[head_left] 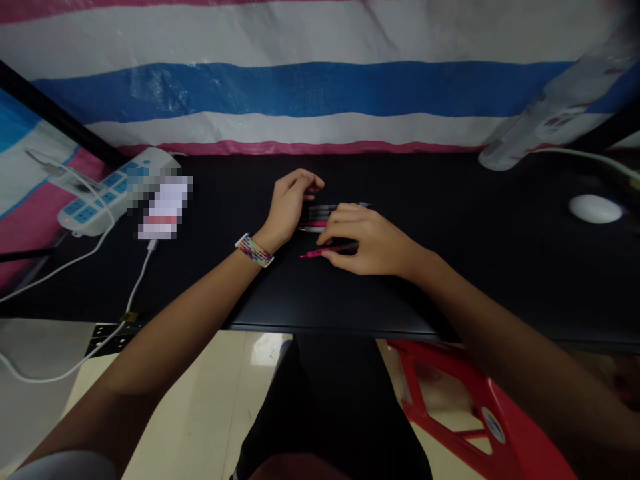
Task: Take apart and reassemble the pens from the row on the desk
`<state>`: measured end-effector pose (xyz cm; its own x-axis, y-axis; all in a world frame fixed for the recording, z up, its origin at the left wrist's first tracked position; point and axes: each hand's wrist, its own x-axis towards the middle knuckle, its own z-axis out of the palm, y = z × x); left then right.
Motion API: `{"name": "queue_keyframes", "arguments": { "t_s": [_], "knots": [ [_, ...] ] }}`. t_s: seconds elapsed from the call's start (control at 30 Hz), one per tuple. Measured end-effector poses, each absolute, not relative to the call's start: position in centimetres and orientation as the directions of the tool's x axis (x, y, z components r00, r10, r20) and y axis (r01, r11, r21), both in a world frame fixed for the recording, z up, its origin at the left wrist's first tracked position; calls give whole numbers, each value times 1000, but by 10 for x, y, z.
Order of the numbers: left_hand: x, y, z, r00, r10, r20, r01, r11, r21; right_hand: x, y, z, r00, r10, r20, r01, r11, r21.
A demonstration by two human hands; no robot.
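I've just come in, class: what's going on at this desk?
Someone is handling pens with bare hands on a black desk. The right hand is at a pink pen, nearest the desk's front edge; how firmly it is held is unclear. Several other pens lie together just behind it. The left hand curls beside their left ends; whether it touches them is hard to tell.

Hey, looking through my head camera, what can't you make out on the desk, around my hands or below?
Head view:
- Pens: the right hand covers part of the group, so I can't count them.
- Pink pen: the right hand hides its far end.
- Left hand: its own back hides some fingers.
- Phone: pixel blocks mask its screen.
- Red seat: cut off by the bottom edge.
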<state>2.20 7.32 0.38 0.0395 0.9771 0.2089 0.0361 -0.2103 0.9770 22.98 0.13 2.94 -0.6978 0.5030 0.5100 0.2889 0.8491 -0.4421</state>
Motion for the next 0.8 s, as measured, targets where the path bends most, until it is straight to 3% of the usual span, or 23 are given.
{"name": "queue_keyframes", "arguments": {
  "t_s": [0.17,0.3,0.43,0.57,0.7,0.8],
  "knots": [
    [20,76,0,48,974,221,44,-223,974,236,2,35,-782,498,373,360,852,-381],
    [17,74,3,136,942,306,44,-314,948,238,2,38,-767,523,371,314,811,-494],
    [16,63,15,292,831,474,36,-505,862,244,11,39,-592,638,492,325,748,-579],
    [18,55,20,352,767,537,108,-603,790,251,26,33,-368,736,569,392,677,-623],
    [18,60,14,335,756,563,171,-636,753,255,39,25,-193,837,512,376,545,-749],
    [16,66,10,298,750,591,202,-654,729,258,47,24,-116,912,392,282,409,-868]
  ]
}}
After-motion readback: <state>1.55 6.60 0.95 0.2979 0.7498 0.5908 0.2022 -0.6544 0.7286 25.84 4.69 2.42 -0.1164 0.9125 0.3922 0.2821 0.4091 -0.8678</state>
